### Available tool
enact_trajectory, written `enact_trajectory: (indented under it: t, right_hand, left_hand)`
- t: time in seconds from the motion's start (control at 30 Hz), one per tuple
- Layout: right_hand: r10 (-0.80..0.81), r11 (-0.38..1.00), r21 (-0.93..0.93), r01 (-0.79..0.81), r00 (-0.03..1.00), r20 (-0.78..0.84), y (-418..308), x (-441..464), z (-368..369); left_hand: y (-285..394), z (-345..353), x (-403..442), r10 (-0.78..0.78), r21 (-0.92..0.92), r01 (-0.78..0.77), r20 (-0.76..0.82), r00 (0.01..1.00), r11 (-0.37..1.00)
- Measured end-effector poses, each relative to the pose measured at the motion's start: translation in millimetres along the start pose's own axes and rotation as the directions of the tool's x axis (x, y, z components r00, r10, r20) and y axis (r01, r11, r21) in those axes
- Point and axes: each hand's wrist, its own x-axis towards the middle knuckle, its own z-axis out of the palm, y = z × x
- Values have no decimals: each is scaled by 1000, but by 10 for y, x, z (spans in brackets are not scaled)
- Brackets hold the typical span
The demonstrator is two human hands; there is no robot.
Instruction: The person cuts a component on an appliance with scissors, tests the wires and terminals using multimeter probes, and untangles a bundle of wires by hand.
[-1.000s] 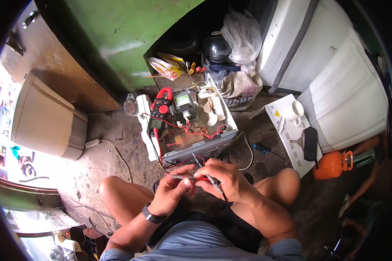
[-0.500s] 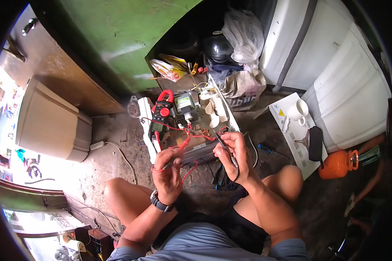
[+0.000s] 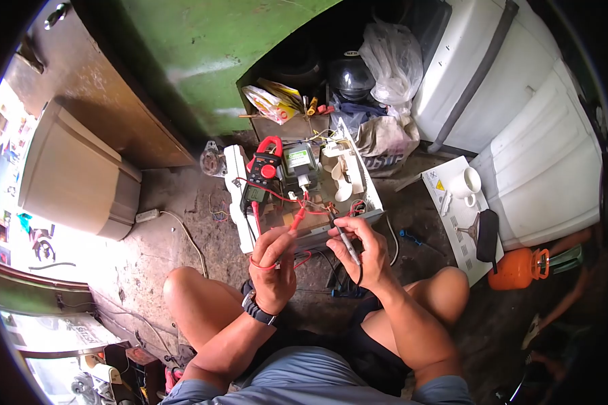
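My left hand [image 3: 275, 264] grips a red test probe [image 3: 298, 219], its tip pointing at the wires inside an opened appliance [image 3: 236, 192]. Between the fingers of my right hand [image 3: 363, 251] is a black test probe [image 3: 348, 244], pointed forward at the same wiring. Whether either tip touches metal is too small to tell. A red and black clamp meter [image 3: 266, 171] lies on the appliance's left side, with test leads running from it. Beside the meter sits a dark metal component with a pale label [image 3: 297, 158]. White plastic parts [image 3: 342, 183] are at the right of the housing.
Right of the appliance, a white panel [image 3: 458, 233] carries a white cup [image 3: 465, 183] and a dark long-shaped object [image 3: 487, 236]. An orange canister [image 3: 513, 270] stands beside it. A cable [image 3: 189, 233] crosses the floor at left. A person's arm [image 3: 564, 304] shows at far right.
My left hand has moved forward and right, bringing the red probe closer to the wiring. My right hand has shifted slightly, still holding the black probe. The whole view has tilted a little.
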Motion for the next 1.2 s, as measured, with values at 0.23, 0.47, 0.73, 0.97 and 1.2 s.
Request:
enact_trajectory:
  t: [0.23,0.47,0.73,0.97,1.2]
  right_hand:
    - [41,999,-7,-41,999,3,-22,2,-1]
    - [54,998,12,-54,999,-3,-7,-22,-6]
    - [64,998,23,-64,998,0,-13,-24,-16]
    - [61,998,15,-62,998,5,-5,-23,-4]
    - [60,998,19,-60,998,9,-12,-15,6]
  left_hand:
    - [11,20,7,-58,-15,59,10,998,998]
    - [4,5,15,-53,-42,55,34,998,998]
    - [20,25,3,-85,-65,87,28,996,994]
    - [37,17,6,-108,-60,109,30,994,992]
    - [-39,8,-13,-60,-22,61,48,997,998]
